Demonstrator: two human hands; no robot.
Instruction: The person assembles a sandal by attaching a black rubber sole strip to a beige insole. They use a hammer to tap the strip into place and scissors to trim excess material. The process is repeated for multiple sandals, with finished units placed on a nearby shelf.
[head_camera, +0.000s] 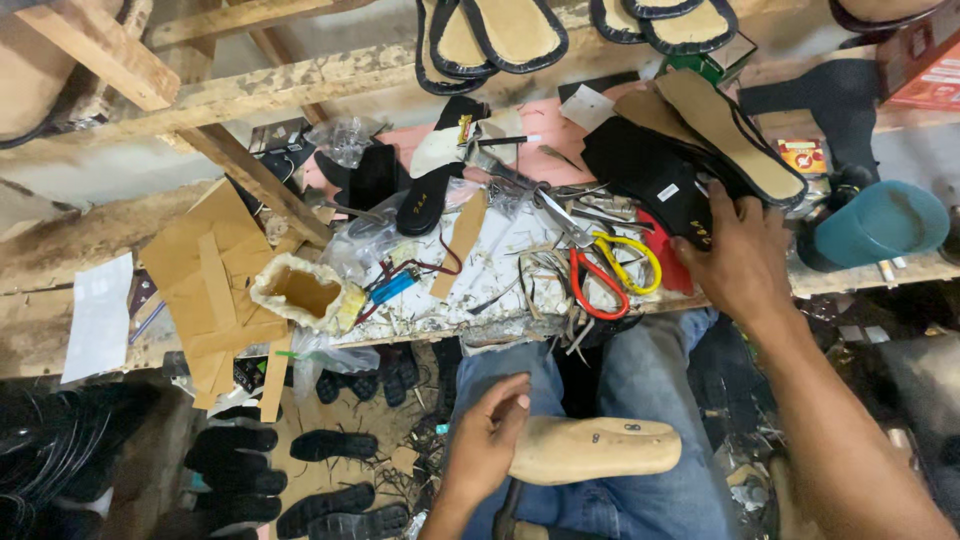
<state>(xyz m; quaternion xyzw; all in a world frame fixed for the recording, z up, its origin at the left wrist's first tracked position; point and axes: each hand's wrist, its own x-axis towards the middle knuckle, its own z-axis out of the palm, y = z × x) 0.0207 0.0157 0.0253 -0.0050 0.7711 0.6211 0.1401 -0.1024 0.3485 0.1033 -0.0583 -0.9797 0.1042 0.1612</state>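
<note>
Fingers (505, 400) of the left hand (487, 447) curl closed around the near-left end of a pale wooden foot-shaped shoe last (598, 448), which lies across the lap in blue jeans (650, 380), just below the near edge of the cluttered, paint-spattered wooden counter (470, 305). The right hand (738, 262) reaches far and right over the counter, its fingers pressed onto a stack of black shoe soles with tan insoles (690, 140); whether they grip it, I cannot tell. Just left of that hand lie scissors with yellow handles (628, 258) and scissors with red handles (592, 285), touching each other. A teal plastic cup (880, 222) lies on its side at the right, near the right hand. Brown cardboard pieces (215, 275) sit at the counter's left.
</note>
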